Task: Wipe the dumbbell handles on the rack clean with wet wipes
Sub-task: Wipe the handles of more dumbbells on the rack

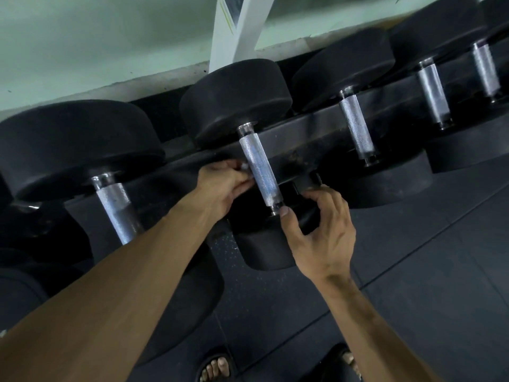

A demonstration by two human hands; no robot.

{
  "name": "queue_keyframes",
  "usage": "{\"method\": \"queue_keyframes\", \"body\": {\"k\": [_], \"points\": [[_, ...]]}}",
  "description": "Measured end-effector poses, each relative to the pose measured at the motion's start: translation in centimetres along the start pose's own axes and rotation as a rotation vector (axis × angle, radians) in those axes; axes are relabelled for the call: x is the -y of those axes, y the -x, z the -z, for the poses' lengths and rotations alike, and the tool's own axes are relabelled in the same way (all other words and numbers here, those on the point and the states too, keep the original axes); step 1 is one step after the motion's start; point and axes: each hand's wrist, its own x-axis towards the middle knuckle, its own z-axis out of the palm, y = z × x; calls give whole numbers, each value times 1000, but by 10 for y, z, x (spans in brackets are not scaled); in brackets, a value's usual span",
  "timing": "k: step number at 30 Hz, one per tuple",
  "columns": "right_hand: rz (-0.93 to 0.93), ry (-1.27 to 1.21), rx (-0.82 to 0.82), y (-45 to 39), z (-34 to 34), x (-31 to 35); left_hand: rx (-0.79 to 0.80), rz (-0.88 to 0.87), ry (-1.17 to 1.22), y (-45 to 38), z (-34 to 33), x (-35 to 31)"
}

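Note:
Several black dumbbells with knurled silver handles lie across a black rack (297, 130). The middle dumbbell's handle (259, 166) runs from its far head (234, 97) down to its near head (264, 252). My left hand (220, 186) is at the left side of that handle and pinches a small whitish wipe (243, 167) against it; most of the wipe is hidden by the fingers. My right hand (316, 232) curls round the near head, with the thumb tip beside the handle's lower end.
Other dumbbell handles lie to the left (115, 210) and to the right (356, 125), (433, 92), (486, 70). A pale green wall (110, 37) and a white frame post (237, 26) stand behind the rack. Dark rubber floor tiles (413, 271) and my sandalled feet (216, 366) are below.

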Motion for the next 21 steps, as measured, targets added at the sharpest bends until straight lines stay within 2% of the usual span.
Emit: {"method": "queue_keyframes", "body": {"k": [2,6,8,11,12,15,17,21], "points": [[-9,1,2,1,0,1,6,-3,-24,3,1,0],[-19,4,7,1,-1,1,-64,-73,121,-10,-1,-17],[-26,6,3,1,-1,2,-41,-11,21,-4,-2,-10],[-12,3,-12,1,-1,2,116,141,-309,18,-1,13],[-6,6,-13,1,-1,1,132,147,-342,20,-1,16],[-7,-2,-18,1,-1,0,-17,62,-117,8,-3,0],[-9,-1,-19,1,-2,0,-50,32,-50,5,-2,-9],[0,-12,-36,1,-2,0,113,126,-400,32,5,11]]}}
